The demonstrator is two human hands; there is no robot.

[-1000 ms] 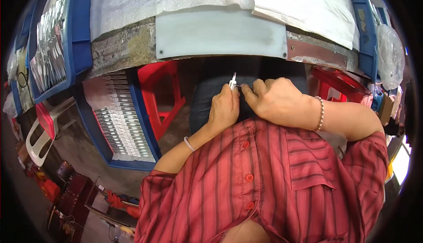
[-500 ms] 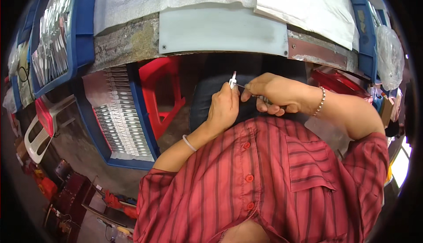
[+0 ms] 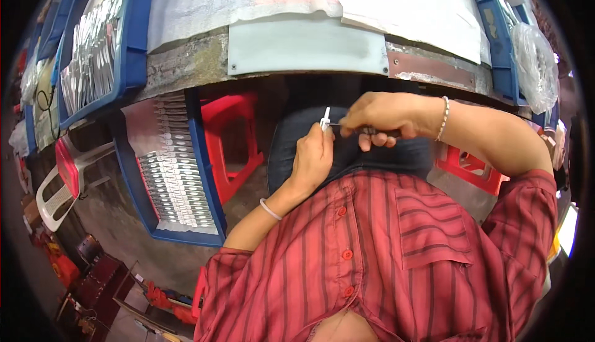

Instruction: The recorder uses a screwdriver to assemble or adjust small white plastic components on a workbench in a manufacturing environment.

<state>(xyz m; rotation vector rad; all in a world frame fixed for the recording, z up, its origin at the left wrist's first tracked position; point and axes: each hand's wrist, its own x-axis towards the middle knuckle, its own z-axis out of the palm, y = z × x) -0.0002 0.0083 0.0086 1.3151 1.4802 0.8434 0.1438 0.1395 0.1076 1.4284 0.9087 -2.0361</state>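
Note:
Over my lap, my left hand (image 3: 315, 156) pinches a small, slim white piece (image 3: 325, 117) between thumb and fingertips, with its narrow end pointing up. My right hand (image 3: 384, 122) is closed round a thin dark metal tool (image 3: 334, 124), whose narrow tip meets the side of the white piece just above my left fingertips. Most of that tool is hidden in my fingers, so its exact kind does not show. A beaded bracelet (image 3: 444, 119) circles my right wrist and a pale band (image 3: 269, 209) my left.
A worktable edge with a pale plate (image 3: 308, 47) and white cloth (image 3: 409, 4) lies ahead. At left, a blue tray (image 3: 218, 202) holds rows of small metal-and-white pieces, and another blue bin (image 3: 132, 50) holds slim silvery pieces. Red stools (image 3: 248, 125) stand underneath. A clear plastic bag (image 3: 534, 69) hangs at right.
The white piece now stands more upright, and both hands sit slightly lower. My right wrist has turned a little against it. The view has shifted slightly.

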